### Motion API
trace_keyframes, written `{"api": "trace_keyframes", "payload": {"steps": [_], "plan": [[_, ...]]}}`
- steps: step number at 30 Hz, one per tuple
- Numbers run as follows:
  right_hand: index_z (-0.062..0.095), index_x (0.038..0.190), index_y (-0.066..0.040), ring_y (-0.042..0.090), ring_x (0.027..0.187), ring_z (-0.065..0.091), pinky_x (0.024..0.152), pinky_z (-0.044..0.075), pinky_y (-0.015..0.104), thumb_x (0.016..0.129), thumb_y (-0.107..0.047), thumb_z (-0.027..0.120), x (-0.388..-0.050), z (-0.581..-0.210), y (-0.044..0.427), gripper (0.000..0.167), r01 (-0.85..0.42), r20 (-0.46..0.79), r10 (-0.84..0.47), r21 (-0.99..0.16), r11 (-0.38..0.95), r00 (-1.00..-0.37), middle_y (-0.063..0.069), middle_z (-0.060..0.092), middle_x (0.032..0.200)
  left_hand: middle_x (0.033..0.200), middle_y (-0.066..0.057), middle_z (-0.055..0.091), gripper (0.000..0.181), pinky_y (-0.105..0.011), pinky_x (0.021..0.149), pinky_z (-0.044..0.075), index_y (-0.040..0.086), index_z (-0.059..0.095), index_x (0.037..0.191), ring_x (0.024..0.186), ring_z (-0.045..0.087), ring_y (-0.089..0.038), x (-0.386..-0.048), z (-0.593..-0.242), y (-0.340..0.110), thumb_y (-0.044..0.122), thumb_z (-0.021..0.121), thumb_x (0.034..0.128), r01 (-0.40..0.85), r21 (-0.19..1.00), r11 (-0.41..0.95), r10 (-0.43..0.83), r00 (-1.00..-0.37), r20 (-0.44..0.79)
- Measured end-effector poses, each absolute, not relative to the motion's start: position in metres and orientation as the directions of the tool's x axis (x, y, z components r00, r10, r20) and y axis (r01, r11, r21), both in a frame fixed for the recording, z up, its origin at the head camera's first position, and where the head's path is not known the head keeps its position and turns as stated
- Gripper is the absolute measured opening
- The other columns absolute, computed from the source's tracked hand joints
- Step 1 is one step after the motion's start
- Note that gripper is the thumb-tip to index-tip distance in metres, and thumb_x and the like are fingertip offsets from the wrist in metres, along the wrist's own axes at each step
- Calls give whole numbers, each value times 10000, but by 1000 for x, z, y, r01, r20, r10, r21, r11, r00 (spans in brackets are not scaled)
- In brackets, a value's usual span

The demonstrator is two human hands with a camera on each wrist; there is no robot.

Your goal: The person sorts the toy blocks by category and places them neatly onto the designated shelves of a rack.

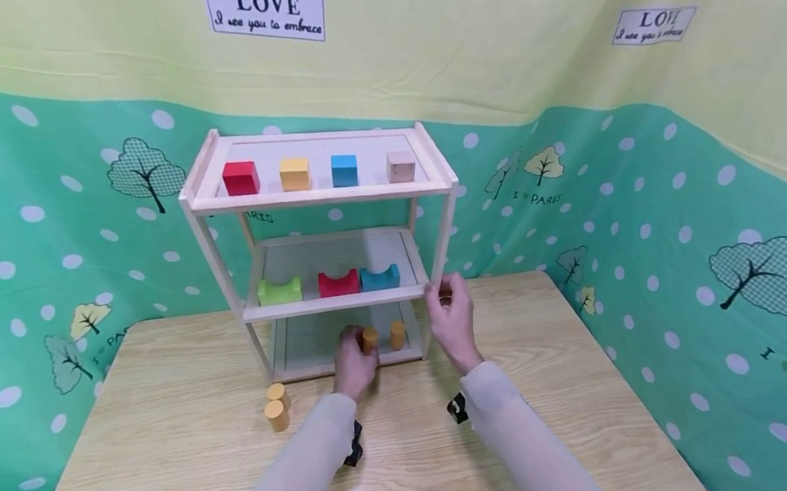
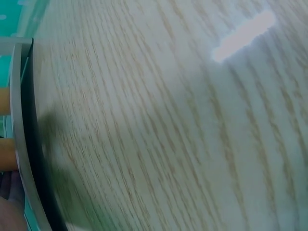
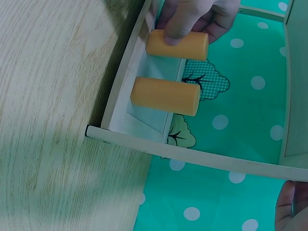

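On the bottom tier of a white wooden rack (image 1: 335,305), my left hand (image 1: 356,365) grips an upright orange cylinder (image 1: 370,339). Its thumb lies across the cylinder's (image 3: 185,45) side in the right wrist view. A second orange cylinder (image 1: 397,335) stands just to the right, apart from the hand. My right hand (image 1: 454,323) is at the rack's right post, level with the middle tier. In the right wrist view its fingertips (image 3: 286,191) touch the post's outer side, and the rest of the hand is cut off by the frame.
Two more orange cylinders (image 1: 278,416) stand on the wooden table (image 1: 171,461), left of the rack. Green (image 1: 280,292), red (image 1: 338,284) and blue (image 1: 379,279) notched blocks sit on the middle tier. Several cubes, including a red cube (image 1: 241,179), line the top tier.
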State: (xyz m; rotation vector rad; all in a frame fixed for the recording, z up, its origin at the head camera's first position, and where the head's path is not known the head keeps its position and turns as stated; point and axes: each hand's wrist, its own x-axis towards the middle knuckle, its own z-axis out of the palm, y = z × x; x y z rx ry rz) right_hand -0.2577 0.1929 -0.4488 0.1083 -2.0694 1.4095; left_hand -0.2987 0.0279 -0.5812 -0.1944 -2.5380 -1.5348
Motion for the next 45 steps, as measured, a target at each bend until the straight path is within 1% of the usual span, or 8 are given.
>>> {"api": "trace_keyframes", "payload": {"steps": [5, 13, 21, 28, 31, 35, 40, 45], "plan": [[510, 996, 18, 187, 775, 511, 672, 480, 321, 962, -36, 528, -256, -446, 192, 67, -390, 520, 266, -821, 417, -811, 116, 532, 921, 1066, -172, 540, 373, -463, 893, 473, 2, 484, 1120, 986, 572, -340, -298, -583, 29, -17, 677, 801, 187, 866, 464, 5, -978, 209], [517, 1000, 26, 171, 766, 509, 661, 468, 274, 963, -49, 532, -256, -447, 192, 85, -409, 538, 262, -812, 415, -802, 116, 538, 912, 1030, -174, 535, 372, -455, 861, 478, -15, 488, 1098, 938, 562, -324, -293, -584, 28, -22, 690, 786, 210, 869, 449, -14, -970, 242], [515, 1019, 26, 156, 786, 511, 684, 471, 274, 968, -59, 532, -256, -447, 193, 101, -387, 520, 264, -819, 424, -812, 114, 537, 934, 1031, -172, 541, 384, -448, 860, 467, -18, 496, 1092, 924, 549, -311, -287, -581, 27, -11, 707, 772, 220, 859, 462, -17, -966, 257], [529, 1028, -30, 188, 802, 516, 680, 472, 287, 979, -154, 545, -275, -473, 204, 135, -371, 506, 281, -830, 417, -816, 93, 538, 948, 1039, -163, 537, 378, -442, 859, 462, -14, 497, 1110, 946, 541, -315, -281, -577, 23, 25, 711, 801, 242, 859, 450, -8, -961, 275], [529, 1026, -63, 182, 805, 522, 684, 482, 293, 981, -207, 543, -276, -475, 205, 152, -372, 506, 277, -829, 418, -817, 62, 541, 943, 1032, -188, 537, 365, -436, 842, 464, -36, 505, 1106, 946, 539, -347, -277, -577, 21, 47, 713, 818, 249, 870, 426, -10, -960, 280], [526, 1016, -85, 187, 806, 527, 690, 492, 309, 980, -248, 543, -276, -476, 204, 168, -381, 515, 272, -823, 422, -813, 45, 537, 938, 1026, -241, 534, 371, -446, 826, 459, -85, 511, 1095, 938, 531, -389, -271, -579, 17, 17, 713, 800, 276, 874, 400, -8, -952, 305], [524, 1016, -86, 186, 811, 526, 695, 490, 316, 979, -244, 542, -276, -475, 205, 163, -386, 521, 275, -821, 421, -808, 45, 534, 948, 1051, -254, 536, 391, -452, 860, 454, -101, 515, 1103, 961, 525, -397, -264, -579, 13, -10, 713, 778, 286, 881, 377, 6, -952, 306], [525, 1021, -85, 183, 813, 527, 698, 489, 314, 978, -235, 542, -276, -476, 206, 157, -385, 518, 271, -823, 418, -811, 47, 540, 948, 1083, -239, 532, 409, -452, 900, 460, -87, 511, 1131, 997, 532, -381, -254, -575, 11, -19, 705, 777, 241, 911, 335, 5, -967, 255]]}}
